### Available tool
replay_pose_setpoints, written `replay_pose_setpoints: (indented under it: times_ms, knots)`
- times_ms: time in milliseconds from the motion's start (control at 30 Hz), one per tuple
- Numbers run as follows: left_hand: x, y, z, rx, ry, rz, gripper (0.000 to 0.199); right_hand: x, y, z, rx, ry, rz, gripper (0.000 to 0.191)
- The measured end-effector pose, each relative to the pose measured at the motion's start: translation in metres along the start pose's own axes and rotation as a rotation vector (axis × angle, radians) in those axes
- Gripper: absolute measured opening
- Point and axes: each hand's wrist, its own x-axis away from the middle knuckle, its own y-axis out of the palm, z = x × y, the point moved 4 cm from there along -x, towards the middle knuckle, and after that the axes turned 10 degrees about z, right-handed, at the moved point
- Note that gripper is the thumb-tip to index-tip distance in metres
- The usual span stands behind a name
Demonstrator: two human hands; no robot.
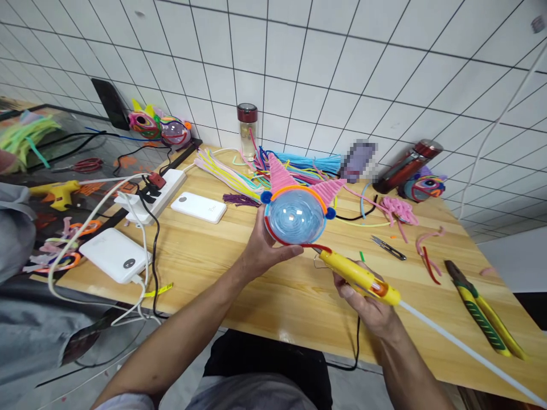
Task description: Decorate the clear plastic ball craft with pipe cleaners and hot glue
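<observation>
My left hand (267,245) is closed around the lower left side of a clear round ball (296,215), its thumb along the bottom rim. Orange and red pipe cleaners edge the ball, blue pompoms sit at its sides, and two pink pointed ears (282,175) stand on top. In my right hand (365,304) is a yellow hot glue gun (359,276), with a long white glue stick (465,339) coming out of its back. The gun's nozzle is at the ball's lower right rim, beside the loose end of a red pipe cleaner (318,247).
Bundles of pipe cleaners (307,163), a glass bottle (247,131) and a dark red flask (408,165) stand or lie along the wall. Pliers (481,307) and thread snips (388,247) lie right. Power banks (199,207), a power strip (164,193) and cables are left, near another person's sleeve (15,228).
</observation>
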Motion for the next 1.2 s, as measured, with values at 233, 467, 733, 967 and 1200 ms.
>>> replay_pose_setpoints:
  times_ms: [233, 467, 733, 967, 1200]
  knots:
    - [0.000, -0.001, 0.002, -0.030, -0.005, -0.036, 0.105, -0.005, 0.000, -0.010, 0.115, -0.049, -0.012, 0.026]
    - [0.002, 0.001, 0.002, -0.001, -0.014, -0.038, 0.103, -0.003, 0.000, -0.011, 0.121, -0.083, 0.008, 0.023]
    - [0.003, 0.003, 0.009, -0.016, -0.062, -0.024, 0.109, -0.003, 0.001, -0.015, 0.178, -0.146, 0.053, 0.018]
    - [0.004, 0.003, 0.010, -0.008, -0.065, -0.027, 0.105, 0.000, 0.000, -0.014, 0.244, -0.185, 0.062, 0.017]
    - [0.005, 0.003, 0.010, 0.006, -0.061, -0.029, 0.103, -0.001, 0.001, -0.017, 0.250, -0.210, 0.077, 0.021]
